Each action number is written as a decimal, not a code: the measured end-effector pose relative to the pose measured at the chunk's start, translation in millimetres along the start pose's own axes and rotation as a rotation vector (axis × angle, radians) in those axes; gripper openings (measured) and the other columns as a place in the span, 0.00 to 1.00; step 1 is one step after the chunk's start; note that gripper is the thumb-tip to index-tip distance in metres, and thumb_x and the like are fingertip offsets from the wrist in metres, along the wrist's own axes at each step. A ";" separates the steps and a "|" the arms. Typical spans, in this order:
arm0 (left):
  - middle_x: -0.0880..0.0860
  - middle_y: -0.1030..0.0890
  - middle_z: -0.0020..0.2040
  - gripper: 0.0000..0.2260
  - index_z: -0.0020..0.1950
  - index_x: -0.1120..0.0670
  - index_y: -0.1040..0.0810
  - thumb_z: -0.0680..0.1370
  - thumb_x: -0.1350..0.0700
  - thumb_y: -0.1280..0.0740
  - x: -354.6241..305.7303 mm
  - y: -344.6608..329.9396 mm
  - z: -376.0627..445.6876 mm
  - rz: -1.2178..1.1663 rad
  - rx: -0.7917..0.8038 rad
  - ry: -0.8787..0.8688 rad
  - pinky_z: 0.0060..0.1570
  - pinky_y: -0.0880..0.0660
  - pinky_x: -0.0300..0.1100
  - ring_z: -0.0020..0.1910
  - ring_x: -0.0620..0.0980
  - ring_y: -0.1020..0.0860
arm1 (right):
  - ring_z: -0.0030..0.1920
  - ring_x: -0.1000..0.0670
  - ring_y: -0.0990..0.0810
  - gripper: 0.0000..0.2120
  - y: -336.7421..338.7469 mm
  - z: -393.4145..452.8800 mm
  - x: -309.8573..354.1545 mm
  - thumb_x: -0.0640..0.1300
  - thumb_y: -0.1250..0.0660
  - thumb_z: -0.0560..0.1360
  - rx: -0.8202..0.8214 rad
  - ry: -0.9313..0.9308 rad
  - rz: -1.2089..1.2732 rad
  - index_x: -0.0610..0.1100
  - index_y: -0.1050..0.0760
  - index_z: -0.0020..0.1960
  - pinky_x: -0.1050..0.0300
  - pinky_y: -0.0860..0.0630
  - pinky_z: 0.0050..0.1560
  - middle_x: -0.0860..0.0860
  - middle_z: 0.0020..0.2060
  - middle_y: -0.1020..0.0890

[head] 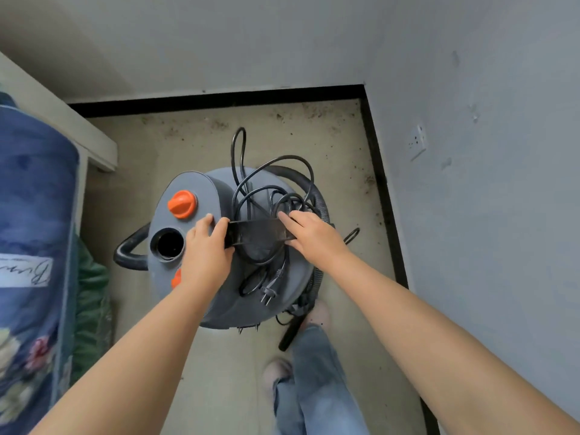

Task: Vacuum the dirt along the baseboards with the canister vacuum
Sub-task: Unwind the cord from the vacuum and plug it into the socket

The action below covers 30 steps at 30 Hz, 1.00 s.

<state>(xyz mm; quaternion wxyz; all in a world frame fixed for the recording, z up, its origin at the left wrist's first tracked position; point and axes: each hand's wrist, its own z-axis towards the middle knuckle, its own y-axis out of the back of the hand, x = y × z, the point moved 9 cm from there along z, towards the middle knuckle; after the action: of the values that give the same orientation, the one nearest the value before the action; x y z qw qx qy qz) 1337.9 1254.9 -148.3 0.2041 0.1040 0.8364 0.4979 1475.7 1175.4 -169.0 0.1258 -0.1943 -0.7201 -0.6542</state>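
Note:
A grey canister vacuum (194, 196) with an orange knob (182, 204) and a black round port (167, 244) stands on the floor below me. A black carry handle (257, 235) spans its top. My left hand (205, 249) grips the handle's left end. My right hand (309, 233) rests on the handle's right end, fingers fairly straight. A black power cord (266, 183) lies in loose coils on the lid, its plug (266, 291) near the front. The black ribbed hose (317, 196) curves round the right side. Dirt specks (314, 114) lie along the black baseboard (219, 100).
Grey walls meet in a corner ahead. A wall socket (417, 142) sits on the right wall. A bed frame (62, 120) with a blue floral quilt (31, 215) fills the left. My legs in jeans (314, 372) stand behind the vacuum, beside a black nozzle tube (290, 334).

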 end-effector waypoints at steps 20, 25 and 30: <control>0.55 0.46 0.76 0.23 0.72 0.53 0.37 0.79 0.60 0.37 110.3 -20.1 -77.7 -0.116 -0.004 0.127 0.68 0.36 0.55 0.75 0.58 0.43 | 0.59 0.37 0.26 0.27 -50.1 -20.7 94.9 0.38 0.30 0.71 0.196 0.061 0.096 0.35 0.32 0.69 0.47 0.28 0.58 0.39 0.60 0.23; 0.54 0.48 0.77 0.24 0.74 0.52 0.39 0.79 0.59 0.38 111.5 -21.4 -68.4 -0.098 0.024 0.125 0.70 0.38 0.54 0.76 0.56 0.47 | 0.71 0.47 0.37 0.29 -51.6 -17.7 92.0 0.43 0.36 0.77 0.214 0.004 0.125 0.40 0.42 0.74 0.60 0.43 0.70 0.46 0.70 0.33; 0.53 0.51 0.78 0.27 0.76 0.52 0.44 0.79 0.56 0.38 115.1 -17.3 -67.0 -0.058 0.033 0.107 0.72 0.41 0.53 0.77 0.55 0.49 | 0.74 0.51 0.42 0.28 -50.3 -27.0 78.3 0.41 0.38 0.78 0.267 -0.072 0.226 0.41 0.45 0.75 0.66 0.49 0.69 0.48 0.74 0.40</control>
<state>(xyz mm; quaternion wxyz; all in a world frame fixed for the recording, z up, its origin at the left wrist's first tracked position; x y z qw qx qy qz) 1205.6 1237.0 -162.6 0.1717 0.0564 0.8569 0.4827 1381.5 1154.2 -176.8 0.1973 -0.2791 -0.7782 -0.5268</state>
